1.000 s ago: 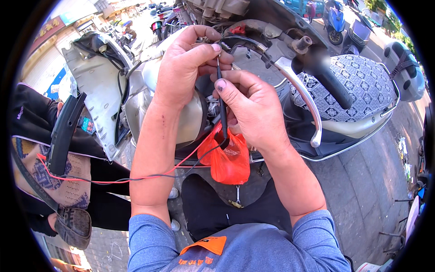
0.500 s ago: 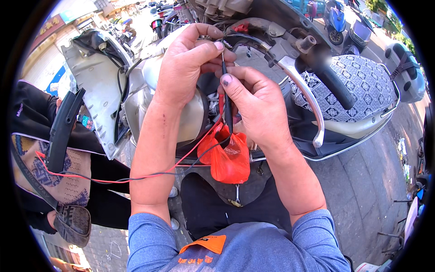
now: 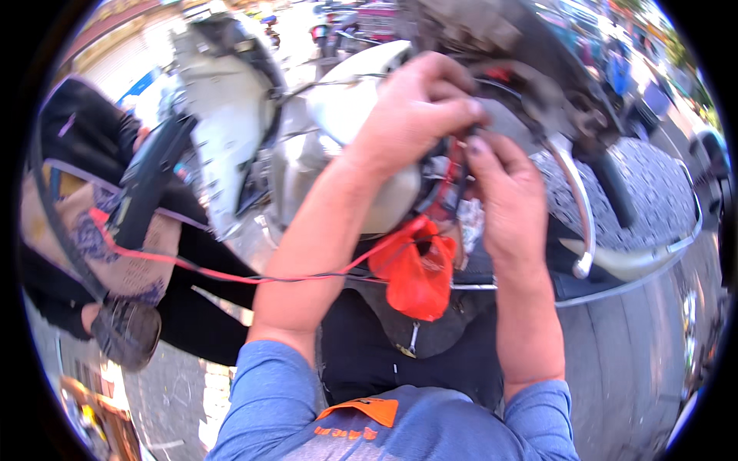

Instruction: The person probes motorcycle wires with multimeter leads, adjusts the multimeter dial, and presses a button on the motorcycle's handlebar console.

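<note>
Two wires (image 3: 307, 277), red and black, run over the left forearm (image 3: 317, 234) toward the red bag (image 3: 419, 270); an arm snagging them could tug, I'd guess. Left hand (image 3: 430, 111), right hand (image 3: 503, 184) nearly meet beyond; blurred, can't tell either grip's state.

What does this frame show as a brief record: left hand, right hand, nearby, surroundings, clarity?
left hand: thumb and fingers close together; contents unclear
right hand: raised close beside it, fingers bent; grip unclear
nearby: red plastic bag below the hands; red and black wires crossing the left forearm
surroundings: patterned scooter seat at right; person in dark clothing at left
clarity: motion-blurred
</note>
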